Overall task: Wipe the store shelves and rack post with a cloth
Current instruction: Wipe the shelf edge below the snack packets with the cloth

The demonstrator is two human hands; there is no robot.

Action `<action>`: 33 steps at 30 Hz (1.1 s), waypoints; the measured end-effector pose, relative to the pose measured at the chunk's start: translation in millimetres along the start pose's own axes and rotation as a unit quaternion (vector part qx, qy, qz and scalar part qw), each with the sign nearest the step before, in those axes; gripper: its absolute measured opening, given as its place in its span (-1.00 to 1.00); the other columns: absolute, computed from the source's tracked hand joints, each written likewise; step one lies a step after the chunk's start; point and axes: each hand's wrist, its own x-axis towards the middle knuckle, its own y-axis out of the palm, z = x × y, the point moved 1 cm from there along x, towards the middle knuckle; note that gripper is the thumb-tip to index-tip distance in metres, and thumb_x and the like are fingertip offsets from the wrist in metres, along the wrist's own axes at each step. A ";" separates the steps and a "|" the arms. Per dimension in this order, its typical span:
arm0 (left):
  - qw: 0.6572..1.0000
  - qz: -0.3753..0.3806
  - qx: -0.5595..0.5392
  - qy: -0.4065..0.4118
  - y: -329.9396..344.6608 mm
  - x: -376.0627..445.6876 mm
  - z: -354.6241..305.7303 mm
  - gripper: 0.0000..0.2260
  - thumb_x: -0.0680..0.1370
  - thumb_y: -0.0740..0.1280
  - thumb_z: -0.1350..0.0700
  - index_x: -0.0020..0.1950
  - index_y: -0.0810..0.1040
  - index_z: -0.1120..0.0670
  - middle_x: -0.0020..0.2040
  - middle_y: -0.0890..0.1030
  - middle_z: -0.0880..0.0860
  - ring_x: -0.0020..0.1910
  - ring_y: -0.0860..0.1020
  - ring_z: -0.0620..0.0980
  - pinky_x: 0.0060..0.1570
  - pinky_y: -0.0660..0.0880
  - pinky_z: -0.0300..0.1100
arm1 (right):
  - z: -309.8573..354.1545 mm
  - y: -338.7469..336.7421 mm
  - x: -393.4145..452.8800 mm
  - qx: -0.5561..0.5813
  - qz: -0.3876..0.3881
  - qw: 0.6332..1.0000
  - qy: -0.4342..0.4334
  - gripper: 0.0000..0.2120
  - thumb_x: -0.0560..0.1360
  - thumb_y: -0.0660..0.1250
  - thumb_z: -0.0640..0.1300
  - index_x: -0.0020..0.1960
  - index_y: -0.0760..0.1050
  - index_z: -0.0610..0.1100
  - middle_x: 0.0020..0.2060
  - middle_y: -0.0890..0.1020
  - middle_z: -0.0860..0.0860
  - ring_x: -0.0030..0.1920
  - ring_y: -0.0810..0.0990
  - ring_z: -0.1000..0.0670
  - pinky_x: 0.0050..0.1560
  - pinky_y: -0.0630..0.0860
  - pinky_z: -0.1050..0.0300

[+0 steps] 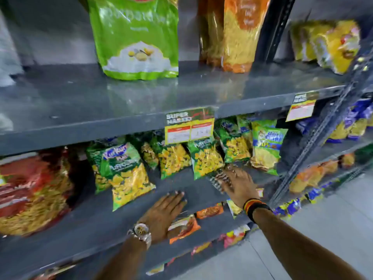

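Two hands working one shelf | left hand lying spread and flat, probably bracing | right hand pressing checked cloth down near packets, fingers spread, wiping | post waiting right

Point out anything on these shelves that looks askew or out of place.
On the lower shelf, one green snack bag has toppled forward and lies tilted, away from the row behind. The price tag on the upper shelf's edge hangs slightly crooked. No spills show.
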 end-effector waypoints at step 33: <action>0.999 0.011 0.018 -0.030 -49.9 -59.5 -2.5 -0.42 0.67 0.17 -0.10 0.63 0.21 0.13 0.65 0.17 0.12 0.63 0.14 0.11 0.55 0.04 0.06 | 74.4 -6.6 -52.9 0.189 -0.022 0.982 0.003 -0.37 0.44 0.06 0.42 0.18 0.50 -0.03 0.06 0.45 -0.06 0.13 0.43 -0.16 0.14 0.43 -0.09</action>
